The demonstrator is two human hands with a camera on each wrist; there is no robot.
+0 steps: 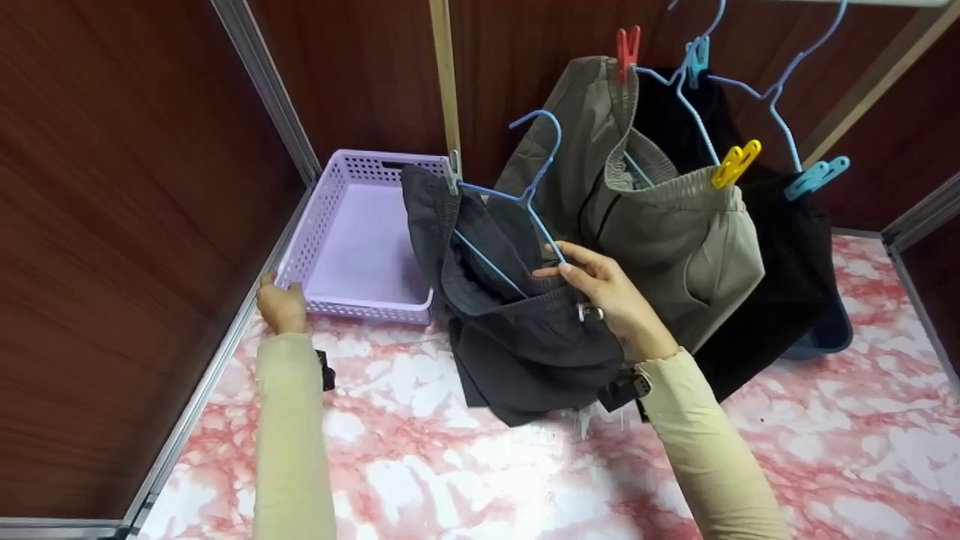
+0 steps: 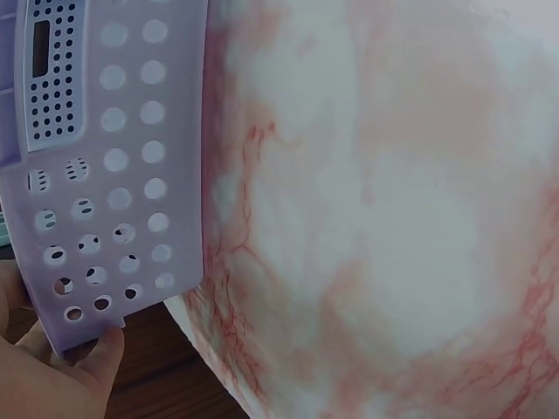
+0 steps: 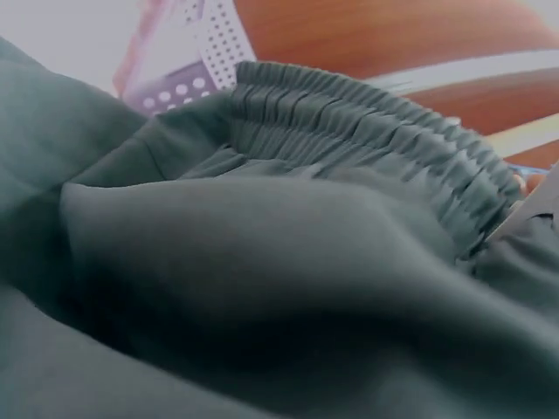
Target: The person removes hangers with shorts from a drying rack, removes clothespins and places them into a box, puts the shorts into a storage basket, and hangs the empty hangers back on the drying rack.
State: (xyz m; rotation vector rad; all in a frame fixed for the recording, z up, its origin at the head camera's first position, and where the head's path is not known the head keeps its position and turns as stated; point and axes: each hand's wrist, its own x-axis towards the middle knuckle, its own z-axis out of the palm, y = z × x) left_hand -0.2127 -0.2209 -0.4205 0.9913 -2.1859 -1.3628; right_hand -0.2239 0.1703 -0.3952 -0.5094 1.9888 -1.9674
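At the left, my left hand (image 1: 283, 304) grips the near corner of a lilac plastic basket (image 1: 367, 307); the left wrist view shows thumb and fingers on the perforated basket wall (image 2: 118, 205). My right hand (image 1: 619, 300) holds a blue wire hanger (image 1: 553, 161) by its lower right arm, pinching it between thumb and fingers. From that hanger hang dark grey elastic-waist pants (image 1: 532, 349), fixed by a grey clothespin (image 1: 451, 174) on the left and another pale clip (image 1: 590, 312) below my right hand. Grey fabric (image 3: 236, 253) fills most of the right wrist view.
Behind on the right hang light grey drawstring pants (image 1: 660, 232) and black garments (image 1: 795, 255) on blue hangers, with red (image 1: 628, 54), yellow (image 1: 736, 163) and blue clothespins (image 1: 817, 178). A dark blue container (image 1: 829, 330) stands partly hidden beneath. Brown panels (image 1: 112, 225) border the pink-and-white marbled surface (image 1: 420, 465).
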